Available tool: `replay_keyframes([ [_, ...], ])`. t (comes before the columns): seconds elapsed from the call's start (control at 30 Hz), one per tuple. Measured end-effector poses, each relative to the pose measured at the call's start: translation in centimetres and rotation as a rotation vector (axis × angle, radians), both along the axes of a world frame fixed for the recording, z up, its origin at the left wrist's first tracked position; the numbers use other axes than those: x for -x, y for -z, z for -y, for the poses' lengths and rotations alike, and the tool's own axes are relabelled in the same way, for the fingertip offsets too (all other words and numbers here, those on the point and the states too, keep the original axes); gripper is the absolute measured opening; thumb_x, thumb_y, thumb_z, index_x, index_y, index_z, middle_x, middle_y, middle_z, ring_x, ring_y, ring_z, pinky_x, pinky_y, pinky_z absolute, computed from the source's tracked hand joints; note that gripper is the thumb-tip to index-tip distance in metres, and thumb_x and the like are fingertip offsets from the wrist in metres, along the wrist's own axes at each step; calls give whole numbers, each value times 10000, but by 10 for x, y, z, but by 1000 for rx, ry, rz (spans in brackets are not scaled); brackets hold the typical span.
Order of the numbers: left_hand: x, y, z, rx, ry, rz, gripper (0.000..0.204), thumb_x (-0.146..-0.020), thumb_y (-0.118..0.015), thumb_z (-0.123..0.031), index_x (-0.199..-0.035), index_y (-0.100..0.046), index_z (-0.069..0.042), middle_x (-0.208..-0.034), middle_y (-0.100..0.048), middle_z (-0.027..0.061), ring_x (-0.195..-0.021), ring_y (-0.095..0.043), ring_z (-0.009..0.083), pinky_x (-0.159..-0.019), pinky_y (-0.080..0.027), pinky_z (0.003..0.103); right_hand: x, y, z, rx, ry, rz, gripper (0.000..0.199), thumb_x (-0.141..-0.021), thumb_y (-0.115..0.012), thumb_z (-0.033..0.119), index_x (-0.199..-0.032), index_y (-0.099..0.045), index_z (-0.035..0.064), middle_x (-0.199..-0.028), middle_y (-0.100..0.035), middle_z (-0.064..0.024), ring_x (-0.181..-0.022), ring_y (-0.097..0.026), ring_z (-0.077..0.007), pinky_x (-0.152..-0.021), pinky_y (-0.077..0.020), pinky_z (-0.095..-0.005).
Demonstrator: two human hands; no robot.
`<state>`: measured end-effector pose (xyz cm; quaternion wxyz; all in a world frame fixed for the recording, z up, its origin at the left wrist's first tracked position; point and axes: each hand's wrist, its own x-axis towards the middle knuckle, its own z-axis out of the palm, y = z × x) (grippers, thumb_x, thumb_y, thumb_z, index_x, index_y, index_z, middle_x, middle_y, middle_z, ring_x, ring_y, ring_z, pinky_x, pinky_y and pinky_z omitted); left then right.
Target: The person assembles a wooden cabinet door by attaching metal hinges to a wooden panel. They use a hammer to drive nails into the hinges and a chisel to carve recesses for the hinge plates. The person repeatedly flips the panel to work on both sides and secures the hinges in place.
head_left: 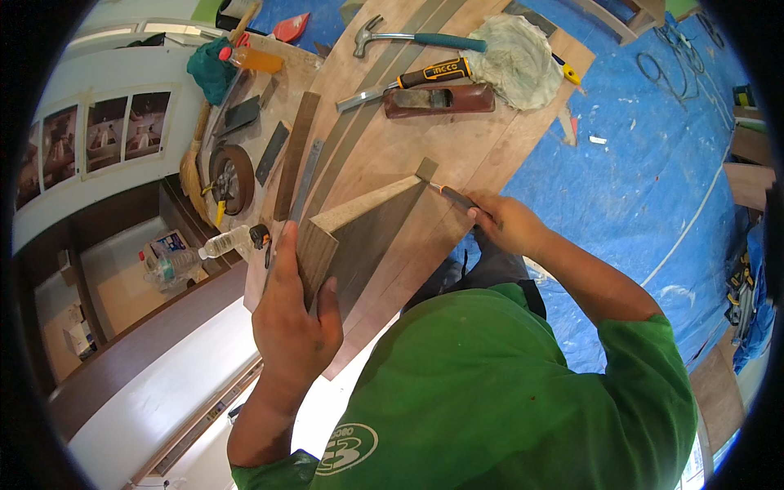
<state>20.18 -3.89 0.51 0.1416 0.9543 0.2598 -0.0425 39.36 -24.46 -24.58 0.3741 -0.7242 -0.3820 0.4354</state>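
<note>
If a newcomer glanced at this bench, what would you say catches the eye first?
Probably the dark wood block at the centre of the plywood board, gripped at its near end by the left hand, while the right hand puts a pencil to its far corner. Next, the hammer and wood plane lying at the board's far end.

A wood block (359, 237) stands on the plywood surface (490, 155), left hand (294, 318) at its near end. Beyond lie a plane (441, 100), hammer (408, 37) and cloth (518, 61).
</note>
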Motion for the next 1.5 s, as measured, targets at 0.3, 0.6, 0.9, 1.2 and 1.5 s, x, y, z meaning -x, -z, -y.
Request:
replay_keyframes([
  [0.3,1,2,-1,2,35,37,840,-804,-716,37,-1554,-336,60,-1406,-586,319,-1223,-651,462,-992,-557,446,-1,4,-3,-23,1,9,368,-1075,-529,237,-1381,-594,42,-1073,-694,-247,-969,-671,-424,-866,-530,-463],
  [0.6,-1,6,0,-38,47,76,826,-875,-705,30,-1602,-316,-14,-1278,-668,307,-1165,-709,397,-948,-569,394,9,19,-2,-46,27,50,360,-1064,-525,253,-1343,-610,41,-1130,-695,-238,-1002,-677,-425,-865,-550,-481],
  [0.9,-4,5,1,-49,53,72,854,-853,-722,29,-1598,-305,-4,-1306,-642,329,-1158,-701,431,-937,-582,419,11,16,0,-10,55,41,389,-1067,-512,270,-1382,-607,63,-1108,-701,-229,-974,-685,-414,-844,-553,-477],
  [1.2,-3,3,0,12,19,50,872,-804,-740,59,-1571,-326,45,-1377,-597,335,-1184,-675,462,-949,-582,441,8,10,14,135,50,-1,371,-1053,-537,312,-1321,-659,85,-895,-685,-240,-852,-666,-437,-760,-527,-512],
  [1.5,-1,3,-3,8,33,66,903,-789,-739,56,-1588,-319,23,-1403,-602,297,-1153,-689,445,-936,-578,434,11,2,27,135,70,-11,430,-1063,-534,316,-1428,-596,97,-826,-666,-240,-783,-664,-416,-704,-508,-507],
])
